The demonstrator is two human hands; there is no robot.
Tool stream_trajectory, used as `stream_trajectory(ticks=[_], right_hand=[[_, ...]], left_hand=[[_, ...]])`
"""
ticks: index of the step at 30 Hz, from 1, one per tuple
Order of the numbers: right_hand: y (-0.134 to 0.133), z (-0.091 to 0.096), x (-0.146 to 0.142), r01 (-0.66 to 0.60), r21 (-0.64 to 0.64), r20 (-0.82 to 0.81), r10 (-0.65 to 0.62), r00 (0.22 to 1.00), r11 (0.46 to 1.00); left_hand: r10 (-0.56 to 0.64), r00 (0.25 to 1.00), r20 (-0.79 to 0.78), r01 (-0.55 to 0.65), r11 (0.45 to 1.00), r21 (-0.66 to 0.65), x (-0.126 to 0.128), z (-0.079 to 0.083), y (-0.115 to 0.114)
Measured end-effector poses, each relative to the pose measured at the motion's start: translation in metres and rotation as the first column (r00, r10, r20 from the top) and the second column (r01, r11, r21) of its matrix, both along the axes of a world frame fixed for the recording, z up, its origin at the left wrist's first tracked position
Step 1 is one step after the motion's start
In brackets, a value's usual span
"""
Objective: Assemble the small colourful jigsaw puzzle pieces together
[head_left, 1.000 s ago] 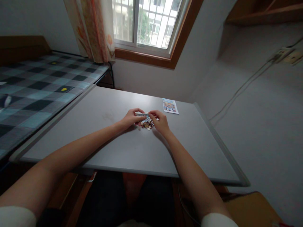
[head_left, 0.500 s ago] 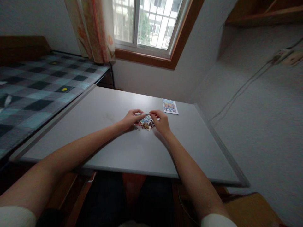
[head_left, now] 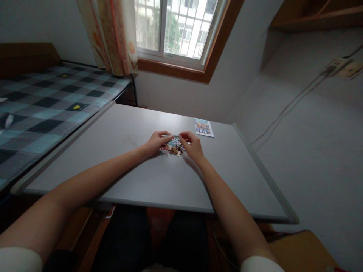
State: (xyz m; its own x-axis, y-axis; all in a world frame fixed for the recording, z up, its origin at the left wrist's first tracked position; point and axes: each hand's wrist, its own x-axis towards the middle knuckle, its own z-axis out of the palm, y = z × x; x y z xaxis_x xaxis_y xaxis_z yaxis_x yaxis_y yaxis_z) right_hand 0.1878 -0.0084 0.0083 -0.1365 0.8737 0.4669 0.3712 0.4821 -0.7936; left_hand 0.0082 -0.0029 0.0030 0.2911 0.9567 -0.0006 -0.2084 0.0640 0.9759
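Both hands meet over the middle of the grey table (head_left: 136,177), a little toward its far side. The left hand (head_left: 155,143) and the right hand (head_left: 193,145) each pinch one end of a small joined section of puzzle (head_left: 173,140) — a flat, pale blue patterned piece held between thumb and fingertips, tilted slightly above the tabletop. The fingers of both hands are curled in narrow around its edges, thumbs on top.

Just beneath and on the near side of that held section lies a small heap of loose puzzle pieces (head_left: 175,150), mixed reds, browns and whites, resting on the table between the two hands and touching or nearly touching the fingers; which is hard to tell at this size.

To the far right of the hands, well apart from the heap, a small printed picture card (head_left: 203,127) lies flat near the table's far edge.

Left of the table stands a bed with a checked blue cover (head_left: 42,109), and beyond the table a window (head_left: 177,28) with a patterned curtain (head_left: 109,36).
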Motion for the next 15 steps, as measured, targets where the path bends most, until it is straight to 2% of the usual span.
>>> stream_trajectory(ticks=[5, 9, 15], right_hand=[[-0.0001, -0.0005, -0.0006, 0.005, -0.016, -0.031, -0.005, 1.0, 1.0], [-0.0002, -0.001, -0.0015, 0.006, -0.025, -0.07, -0.007, 0.998, 1.0], [0.0012, -0.0011, -0.0023, 0.002, -0.061, -0.109, -0.008, 0.994, 0.998]], left_hand=[[0.014, 1.0, -0.023, -0.014, 1.0, 0.021, 0.0009, 0.0022, -0.001], [0.101, 0.981, -0.169, -0.07, 0.982, 0.177, -0.0001, 0.0049, -0.0024], [0.242, 0.934, -0.262, -0.12, 0.904, 0.41, -0.0001, 0.0077, -0.0045]])
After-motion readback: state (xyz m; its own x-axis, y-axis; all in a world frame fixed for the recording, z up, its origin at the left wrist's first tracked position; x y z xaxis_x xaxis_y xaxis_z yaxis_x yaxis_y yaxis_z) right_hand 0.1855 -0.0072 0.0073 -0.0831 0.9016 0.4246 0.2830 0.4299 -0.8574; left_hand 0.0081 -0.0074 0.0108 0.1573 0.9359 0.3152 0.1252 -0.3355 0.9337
